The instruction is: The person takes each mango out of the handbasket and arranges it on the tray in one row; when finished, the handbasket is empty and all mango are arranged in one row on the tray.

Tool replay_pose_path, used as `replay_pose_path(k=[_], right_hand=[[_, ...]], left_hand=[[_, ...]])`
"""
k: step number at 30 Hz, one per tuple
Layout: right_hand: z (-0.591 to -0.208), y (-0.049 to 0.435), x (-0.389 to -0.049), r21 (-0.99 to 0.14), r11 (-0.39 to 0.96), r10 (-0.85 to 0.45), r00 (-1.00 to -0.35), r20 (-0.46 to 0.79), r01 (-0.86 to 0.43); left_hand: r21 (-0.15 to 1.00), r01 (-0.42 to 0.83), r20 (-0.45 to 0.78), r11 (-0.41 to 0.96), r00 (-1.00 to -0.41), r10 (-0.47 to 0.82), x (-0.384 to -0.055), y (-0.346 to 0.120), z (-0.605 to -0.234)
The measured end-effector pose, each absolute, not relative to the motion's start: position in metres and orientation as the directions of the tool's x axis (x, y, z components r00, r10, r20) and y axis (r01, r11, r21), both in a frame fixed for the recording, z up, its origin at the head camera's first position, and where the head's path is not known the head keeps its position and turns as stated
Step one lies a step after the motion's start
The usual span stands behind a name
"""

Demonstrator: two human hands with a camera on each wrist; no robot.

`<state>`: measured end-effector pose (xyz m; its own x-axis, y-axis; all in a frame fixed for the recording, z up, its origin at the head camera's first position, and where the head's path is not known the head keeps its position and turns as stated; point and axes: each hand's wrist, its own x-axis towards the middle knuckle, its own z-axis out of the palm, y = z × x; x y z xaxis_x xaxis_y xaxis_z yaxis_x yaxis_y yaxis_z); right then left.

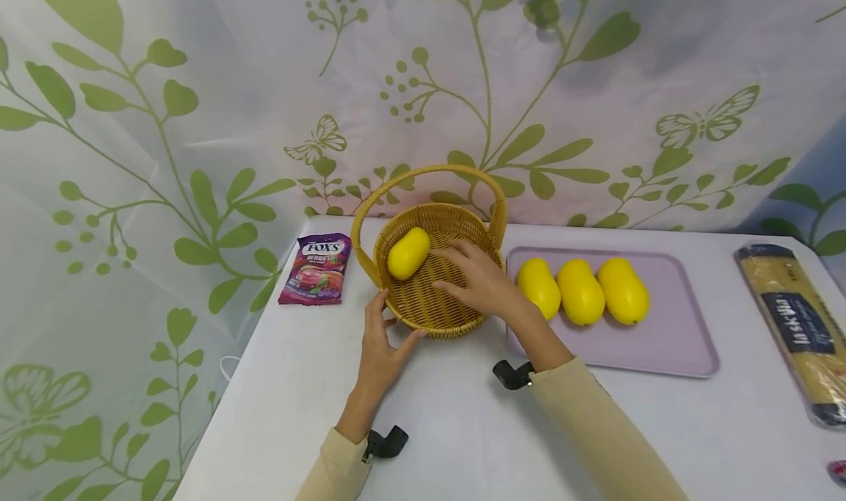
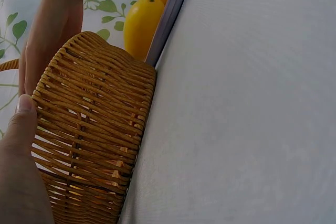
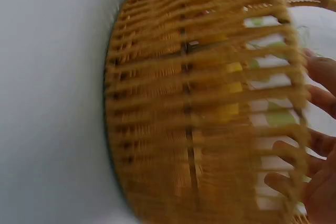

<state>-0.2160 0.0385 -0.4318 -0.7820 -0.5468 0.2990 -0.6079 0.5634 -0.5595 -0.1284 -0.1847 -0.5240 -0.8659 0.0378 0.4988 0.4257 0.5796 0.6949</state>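
A golden wicker basket with a tall arched handle stands on the white table, one yellow mango-shaped fruit lying inside against its left wall. My left hand grips the basket's front-left rim; in the left wrist view its thumb lies at the rim. Over the basket's right side reaches my right hand, fingers spread and nothing in them. Through the weave, the right wrist view shows a blurred patch of the yellow fruit. Three more yellow fruits sit in a row on the lilac tray.
Left of the basket lies a purple Fox's Berries candy bag. A pasta pack rests at the table's right side, with a small red item near the right edge. Behind the table hangs a leaf-patterned curtain.
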Motion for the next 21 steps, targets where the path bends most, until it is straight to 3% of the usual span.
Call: replay_pose_path(k=[7, 15, 21], right_hand=[[-0.44, 0.004, -0.238, -0.603, 0.546, -0.556, -0.79, 0.259, -0.582], [-0.453, -0.012, -0.253, -0.653, 0.606, -0.53, -0.843, 0.094, -0.454], [-0.463, -0.022, -0.262, -0.674, 0.586, -0.556, -0.828, 0.069, -0.45]], left_hand=[[0.707, 0.414, 0.482, 0.574, -0.875, 0.038, -0.129, -0.185, -0.523], [0.711, 0.406, 0.471, 0.575, -0.881, 0.04, -0.131, -0.184, -0.527], [0.7, 0.398, 0.467, 0.593, -0.883, 0.042, -0.132, -0.188, -0.526]])
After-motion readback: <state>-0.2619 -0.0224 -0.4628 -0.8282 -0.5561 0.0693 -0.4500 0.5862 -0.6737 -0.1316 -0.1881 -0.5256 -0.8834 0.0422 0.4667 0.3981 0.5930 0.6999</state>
